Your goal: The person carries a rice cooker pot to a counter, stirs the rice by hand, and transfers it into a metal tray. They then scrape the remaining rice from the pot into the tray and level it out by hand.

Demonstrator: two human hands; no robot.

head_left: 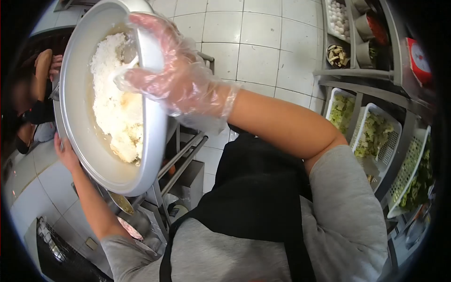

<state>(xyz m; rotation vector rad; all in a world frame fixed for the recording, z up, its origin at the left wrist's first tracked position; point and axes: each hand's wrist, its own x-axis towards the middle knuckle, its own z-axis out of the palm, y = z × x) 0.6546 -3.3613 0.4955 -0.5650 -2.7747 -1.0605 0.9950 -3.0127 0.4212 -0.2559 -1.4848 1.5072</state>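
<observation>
A wide silver metal pot (104,173) is tilted up at the upper left, its opening towards me. White rice (117,105) lies heaped inside. My bare left hand (66,154) grips the pot's outer edge from the lower left; some of its fingers are hidden. My right hand (174,75), in a clear plastic glove, curves over the near rim. Its thumb reaches inside next to the rice, and the other fingers lie across the rim higher up. A small white piece (130,65) shows by the thumb; I cannot make out what it is.
To the right, baskets of cut greens (373,134) stand on a shelf rack below a tray of eggs (338,19) and a red scale (419,61). Another person's hand (55,63) is close to the pot's far side. Metal rails (183,162) run beneath it.
</observation>
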